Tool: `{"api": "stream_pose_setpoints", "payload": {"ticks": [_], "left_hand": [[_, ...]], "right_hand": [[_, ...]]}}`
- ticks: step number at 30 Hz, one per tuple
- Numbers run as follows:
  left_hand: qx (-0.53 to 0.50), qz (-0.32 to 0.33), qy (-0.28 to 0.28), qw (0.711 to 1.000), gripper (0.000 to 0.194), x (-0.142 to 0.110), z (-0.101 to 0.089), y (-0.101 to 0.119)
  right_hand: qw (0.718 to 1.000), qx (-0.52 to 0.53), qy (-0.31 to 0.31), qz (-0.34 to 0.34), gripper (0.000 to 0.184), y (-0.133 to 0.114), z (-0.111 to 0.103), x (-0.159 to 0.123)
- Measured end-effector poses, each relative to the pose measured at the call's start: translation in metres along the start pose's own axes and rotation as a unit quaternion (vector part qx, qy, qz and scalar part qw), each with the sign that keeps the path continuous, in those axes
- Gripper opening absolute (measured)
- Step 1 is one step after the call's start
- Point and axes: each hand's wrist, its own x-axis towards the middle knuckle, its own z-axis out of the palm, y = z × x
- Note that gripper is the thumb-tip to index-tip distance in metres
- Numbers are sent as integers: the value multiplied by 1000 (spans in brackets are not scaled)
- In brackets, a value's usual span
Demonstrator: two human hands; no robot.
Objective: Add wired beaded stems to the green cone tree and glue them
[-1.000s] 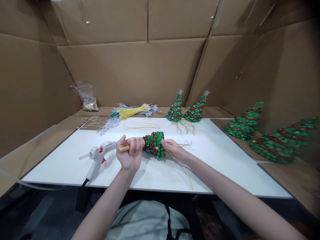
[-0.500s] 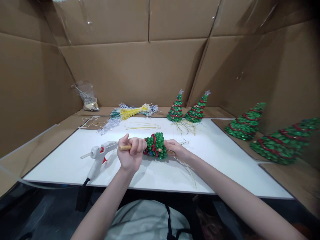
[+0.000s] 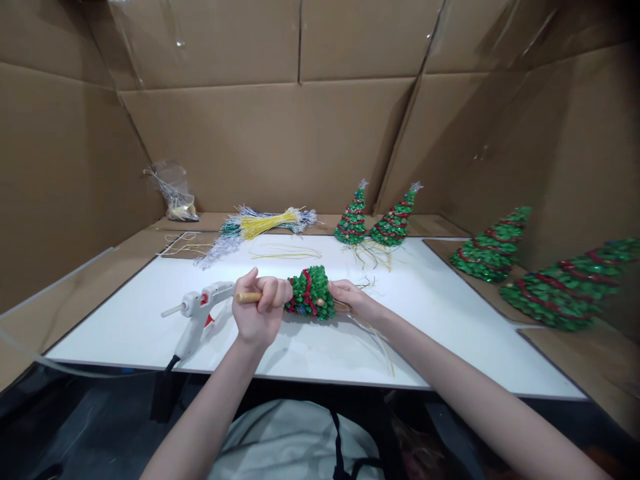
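Note:
A small green Christmas tree [image 3: 313,292] with red garland and tiny coloured balls lies sideways between my hands, just above the white board. My left hand [image 3: 263,307] is closed in a fist at its narrow end, around a light wooden stick [image 3: 249,297] whose blunt end pokes out on the left. Whether the stick belongs to the tree or is a separate tool's handle, I cannot tell. At the wide base, my right hand [image 3: 353,300] is closed with the thumb against the tree's rim. Thin yellow and white wires [image 3: 380,343] trail from below that hand.
To the left lies a white glue gun [image 3: 197,317] with its cord. Behind are bundled yellow wires [image 3: 270,223], silvery tinsel pieces [image 3: 220,250] and a plastic bag [image 3: 177,197]. Finished-looking trees [image 3: 353,217] stand at the back and right [image 3: 493,247]. Cardboard walls [image 3: 250,147] surround the board [image 3: 450,333].
My left hand and the tree have shifted very slightly left. Both hands keep the same hold.

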Motion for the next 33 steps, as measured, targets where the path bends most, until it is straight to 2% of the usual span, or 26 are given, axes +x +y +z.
{"api": "stream_pose_setpoints", "payload": {"ticks": [9,16,24,33], "left_hand": [[4,-6,7,1000,57,4,0,-2],[-6,-56,-1,998,59,18,4,1],[-12,-78,-39,996,68,23,4,6],[-15,-107,-62,992,62,33,12,6]], "right_hand": [[1000,-11,-13,-8,52,3,-4,2],[999,-13,-43,-17,55,4,-6,5],[1000,-4,-13,-8,53,1,-3,2],[1000,-12,-13,-12,55,2,-5,4]]}}
